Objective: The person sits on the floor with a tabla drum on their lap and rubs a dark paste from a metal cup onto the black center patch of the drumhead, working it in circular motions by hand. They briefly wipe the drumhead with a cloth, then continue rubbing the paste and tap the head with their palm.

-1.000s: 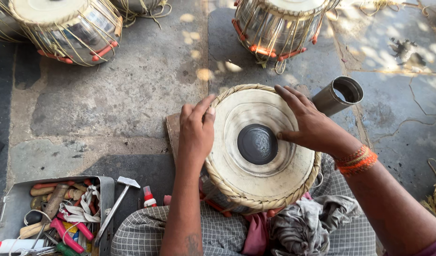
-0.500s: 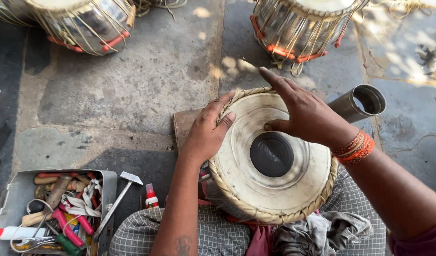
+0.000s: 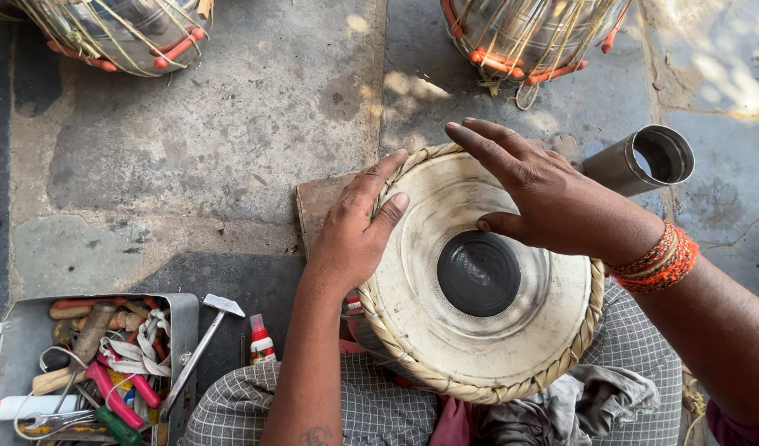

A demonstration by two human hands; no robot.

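A round hand drum [image 3: 487, 330] with a pale skin, a black disc at its centre and a braided straw-coloured rim rests tilted on the person's lap, over checked cloth [image 3: 255, 413] and a grey rag [image 3: 561, 409]. The left hand [image 3: 354, 235] lies flat against the drum's left rim, fingers spread and stretched forward, gripping nothing; its fingertips reach onto the edge of the skin. The right hand [image 3: 544, 198] rests on the upper part of the skin, fingers extended and loosely together, thumb touching just above the black disc; it too holds nothing. An orange beaded bracelet [image 3: 656, 260] circles the right wrist. A brown wooden block [image 3: 321, 202] sits on the stone floor [image 3: 231, 149] under the drum's far left side. A metal cylinder [image 3: 643, 158] lies beside the right hand, near the floor's right edge. At the lower left corner a metal tray [image 3: 24, 330] holds pliers, straps and wooden-handled tools, with a small hammer [image 3: 202, 343] leaning on its edge and a little red-capped bottle [image 3: 261, 339] beside it. Two laced drums stand at the far edge, one at the left [image 3: 123, 29], one at the right [image 3: 536, 33].
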